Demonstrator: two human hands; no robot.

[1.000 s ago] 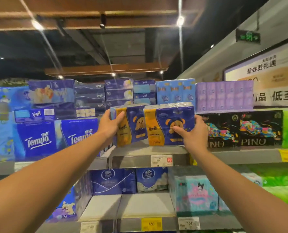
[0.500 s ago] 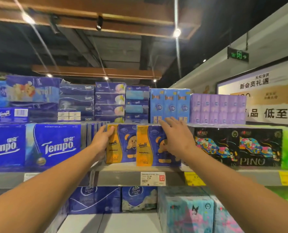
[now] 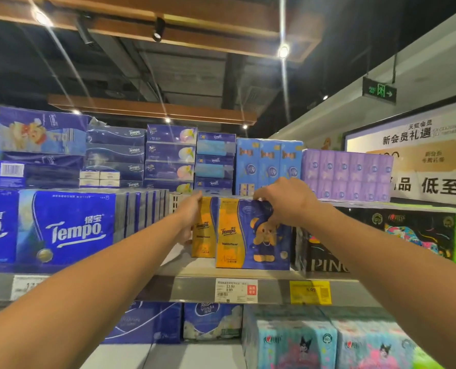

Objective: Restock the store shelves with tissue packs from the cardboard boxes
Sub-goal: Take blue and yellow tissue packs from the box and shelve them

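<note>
Your right hand (image 3: 285, 201) sits on the top edge of the front bear pack (image 3: 253, 235), the blue and yellow tissue pack with a teddy bear on it, and your fingers (image 3: 261, 195) curl over that edge and pinch it. The pack stands upright on the shelf (image 3: 195, 288), just above the white price tag (image 3: 236, 290) at 6 o'clock. Your left hand (image 3: 191, 217) is at 9 o'clock of it, gripping the side of the second bear pack (image 3: 204, 227), which stands just behind and beside the first. Big blue Tempo packs (image 3: 72, 227) fill the shelf farther toward 9 o'clock. A black pack (image 3: 381, 235) stands at 3 o'clock, touching the front bear pack.
</note>
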